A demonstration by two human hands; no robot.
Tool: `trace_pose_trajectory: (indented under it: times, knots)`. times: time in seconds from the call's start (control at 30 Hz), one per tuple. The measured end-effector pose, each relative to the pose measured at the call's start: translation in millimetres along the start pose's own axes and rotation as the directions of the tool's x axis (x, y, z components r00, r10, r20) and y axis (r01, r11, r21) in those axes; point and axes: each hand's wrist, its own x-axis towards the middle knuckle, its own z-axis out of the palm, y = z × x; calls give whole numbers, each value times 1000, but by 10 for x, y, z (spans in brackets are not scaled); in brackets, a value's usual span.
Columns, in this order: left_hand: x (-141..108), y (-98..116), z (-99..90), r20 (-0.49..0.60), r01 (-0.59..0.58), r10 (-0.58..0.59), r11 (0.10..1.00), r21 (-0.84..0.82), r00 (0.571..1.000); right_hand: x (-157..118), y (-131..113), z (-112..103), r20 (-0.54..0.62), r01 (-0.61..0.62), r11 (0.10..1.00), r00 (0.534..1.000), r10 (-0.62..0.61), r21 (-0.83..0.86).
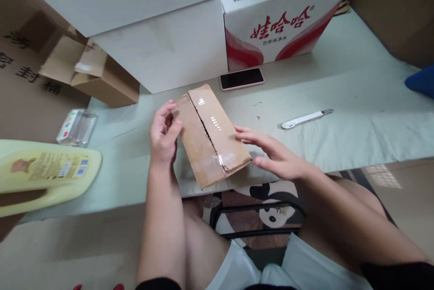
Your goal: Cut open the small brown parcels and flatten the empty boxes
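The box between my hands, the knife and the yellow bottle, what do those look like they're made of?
Box: brown cardboard, matte, with ragged edges down its middle; the shiny streaks suggest clear tape. Knife: probably smooth white plastic, with a greyish blade that looks like metal. Bottle: pale yellow, likely plastic, judging by its soft sheen and rounded, moulded-looking shape.

Phone (pixel 242 79), cutter (pixel 307 119) on green tablecloth (pixel 359 95)

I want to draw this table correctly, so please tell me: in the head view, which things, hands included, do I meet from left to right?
Yellow bottle, left hand, taped box, right hand, knife, blue object.
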Motion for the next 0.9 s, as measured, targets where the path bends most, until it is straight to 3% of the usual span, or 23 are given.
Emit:
trace_pose_trajectory:
  times: [0.07, 0.1, 0.2, 0.27, 0.3, 0.4, 0.47, 0.57, 0.63, 0.7, 0.8, 0.9]
  knots:
    - [-13, 19, 16, 14, 74, -73, 997, -30, 997, 8, 30, -33, -165, -173, 978, 975, 152, -118]
    - [-19, 18, 20, 17, 115, -114, 991, -67, 993, 13, 53, -69, -287, -304, 928, 928, 237, -217]
    - [-28, -12, 18, 15, 157, -156, 982, -109, 988, 25, 122, -249, -564, -678, 578, 721, 404, -454]
    - [-27, -36, 12, 18, 136, -135, 987, -91, 991, 24, 146, -387, -619, -788, 364, 615, 489, -496]
    - [-25, -48, 9, 25, 119, -117, 990, -73, 993, 20, 149, -445, -621, -812, 298, 578, 530, -502]
    - [-21, -81, 9, 58, 65, -64, 998, -23, 996, 5, 145, -525, -567, -809, 207, 543, 619, -549]
    - [-21, -103, 16, 63, 59, -58, 998, -20, 996, 0, 148, -507, -483, -760, 217, 577, 658, -613]
    - [-24, -122, 40, 35, 64, -64, 998, -26, 997, 0, 173, -458, -360, -658, 344, 693, 624, -670]
    - [-24, -115, 61, -9, 56, -56, 998, -16, 998, 3, 188, -450, -343, -593, 474, 786, 514, -651]
    - [-24, -98, 82, -56, 42, -43, 999, -10, 998, 9, 184, -462, -396, -529, 595, 848, 352, -605]
    - [-29, -82, 113, -84, 27, -28, 1000, -12, 996, 22, 125, -467, -518, -412, 728, 851, 92, -547]
    - [-47, -99, 152, -54, 34, -35, 999, -27, 998, 25, -4, -412, -615, -292, 833, 785, -71, -469]
